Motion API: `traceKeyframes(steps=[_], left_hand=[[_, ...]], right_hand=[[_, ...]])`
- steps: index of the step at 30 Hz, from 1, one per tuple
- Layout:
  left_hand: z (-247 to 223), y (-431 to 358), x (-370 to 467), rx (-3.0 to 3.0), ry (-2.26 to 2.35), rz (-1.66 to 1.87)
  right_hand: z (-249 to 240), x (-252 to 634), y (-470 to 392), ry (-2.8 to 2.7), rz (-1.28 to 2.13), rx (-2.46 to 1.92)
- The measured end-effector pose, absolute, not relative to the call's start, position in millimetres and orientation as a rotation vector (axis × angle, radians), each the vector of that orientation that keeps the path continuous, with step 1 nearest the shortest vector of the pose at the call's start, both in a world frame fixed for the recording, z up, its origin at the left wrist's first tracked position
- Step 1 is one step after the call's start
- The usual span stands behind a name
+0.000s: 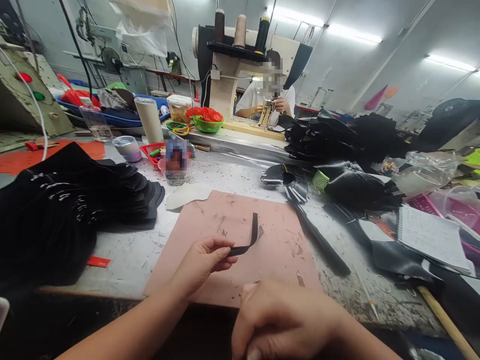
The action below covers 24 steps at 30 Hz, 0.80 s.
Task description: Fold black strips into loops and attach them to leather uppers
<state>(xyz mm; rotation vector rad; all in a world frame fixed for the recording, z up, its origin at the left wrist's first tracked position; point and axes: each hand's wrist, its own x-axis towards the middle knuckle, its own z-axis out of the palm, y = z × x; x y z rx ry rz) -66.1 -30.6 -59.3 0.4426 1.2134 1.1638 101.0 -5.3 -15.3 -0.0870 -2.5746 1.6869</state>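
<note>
A narrow black strip [254,231] is pinched at one end between the thumb and fingers of my left hand [210,257]. Its free end bends upward above a pink board [277,220] with dark marks on it. Near the board's front edge, my right hand [285,312] is closed with curled fingers; whatever it holds, if anything, is hidden. To the right of the board lie a coil of black strips [279,176] and a long black piece [324,242]. A large stack of black cut pieces [82,200] stands on the left.
Behind the table a person [287,97] sits at a sewing machine [225,80]. Black pieces [345,132] are heaped at the back right. A notebook [431,237] and a wooden handle [446,320] lie right. Cups, a tumbler [149,120] and a green bowl [208,124] stand at the back left.
</note>
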Motion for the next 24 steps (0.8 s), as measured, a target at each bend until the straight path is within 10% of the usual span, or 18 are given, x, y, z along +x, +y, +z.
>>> traceKeyframes(steps=[8,24], left_hand=[[-58.3,-34.9,-53.4,0.484,1.134,1.094],[-47.6,-37.7,-46.6,0.706,1.154,0.971]], right_hand=[[-30.6,110.2,-10.0,-2.384,1.16,-0.969],[-32.5,119.3,-9.3,-2.192,1.144,-1.265]])
